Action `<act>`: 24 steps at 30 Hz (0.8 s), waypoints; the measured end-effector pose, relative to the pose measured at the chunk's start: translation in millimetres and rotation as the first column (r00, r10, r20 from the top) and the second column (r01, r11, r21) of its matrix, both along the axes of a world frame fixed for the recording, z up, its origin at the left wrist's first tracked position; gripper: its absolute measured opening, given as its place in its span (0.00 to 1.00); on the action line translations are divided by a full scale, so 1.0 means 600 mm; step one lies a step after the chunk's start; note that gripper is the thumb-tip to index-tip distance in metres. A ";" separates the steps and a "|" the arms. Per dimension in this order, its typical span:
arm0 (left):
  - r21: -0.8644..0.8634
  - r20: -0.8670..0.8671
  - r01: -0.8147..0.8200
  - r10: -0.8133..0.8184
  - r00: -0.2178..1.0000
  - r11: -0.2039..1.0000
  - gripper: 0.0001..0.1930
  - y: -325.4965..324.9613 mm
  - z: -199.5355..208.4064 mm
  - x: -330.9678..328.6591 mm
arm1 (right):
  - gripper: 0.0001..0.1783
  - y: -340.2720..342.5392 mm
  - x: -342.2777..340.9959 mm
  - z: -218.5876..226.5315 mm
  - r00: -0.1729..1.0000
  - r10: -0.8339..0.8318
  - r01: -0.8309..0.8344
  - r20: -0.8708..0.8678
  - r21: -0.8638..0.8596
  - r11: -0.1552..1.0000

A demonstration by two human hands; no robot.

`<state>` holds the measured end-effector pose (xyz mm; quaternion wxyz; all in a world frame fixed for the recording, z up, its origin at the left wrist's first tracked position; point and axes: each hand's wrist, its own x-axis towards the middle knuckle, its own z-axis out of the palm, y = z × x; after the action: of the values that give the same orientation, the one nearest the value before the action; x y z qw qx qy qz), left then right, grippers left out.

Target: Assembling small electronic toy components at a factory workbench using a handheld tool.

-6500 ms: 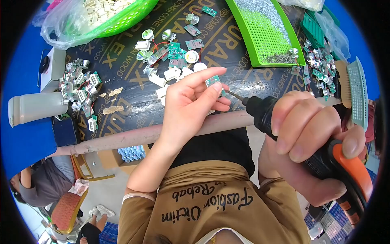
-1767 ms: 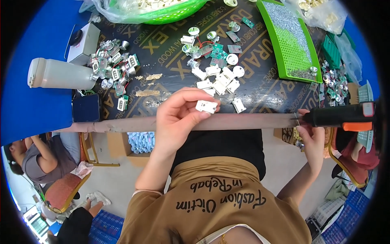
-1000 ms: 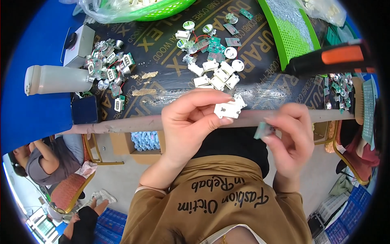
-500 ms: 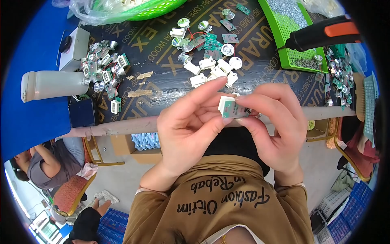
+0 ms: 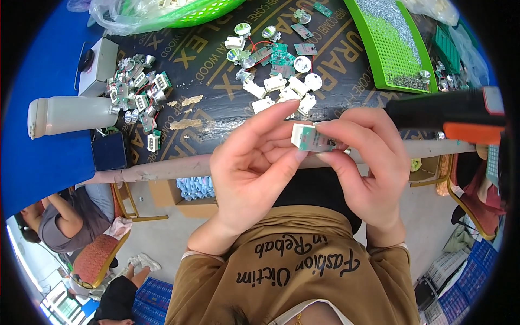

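Both hands meet just over the near edge of the table, around a small green circuit board point(image 5: 320, 142) with a white plastic housing point(image 5: 297, 134) at its left end. My right hand point(image 5: 376, 168) pinches the board's right side between thumb and fingers. Against the housing end rests the thumb of my left hand point(image 5: 246, 168), its other fingers curving behind. What lies behind the board is mostly hidden by my fingers. Beyond my fingertips lies a pile of white plastic housings point(image 5: 275, 83), green circuit boards point(image 5: 281, 57) and round silver reflectors point(image 5: 302, 64) joined by red wires.
A black and orange power screwdriver point(image 5: 433, 111) hangs right of my right hand. Behind it lies a green tray point(image 5: 387, 59) of small screws. At left are wired assemblies point(image 5: 141, 100), a translucent bottle point(image 5: 70, 116) and a white box point(image 5: 100, 65). A green basket point(image 5: 211, 12) stands at the back.
The power screwdriver has swung down and nearer, toward the right of my right hand. The board is turned slightly between my fingers; both hands stay nearly in place.
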<state>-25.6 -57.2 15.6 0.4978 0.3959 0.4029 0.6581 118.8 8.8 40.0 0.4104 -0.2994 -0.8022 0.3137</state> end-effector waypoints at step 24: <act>0.019 0.106 0.016 -0.018 0.994 1.000 0.26 0.005 0.006 -0.001 | 0.16 0.007 0.001 0.002 0.998 0.008 -0.009 0.059 0.030 1.000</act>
<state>-26.2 -54.2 19.4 0.5206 0.3684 0.3664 0.6775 119.3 12.7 41.0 0.3895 -0.2990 -0.8199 0.2944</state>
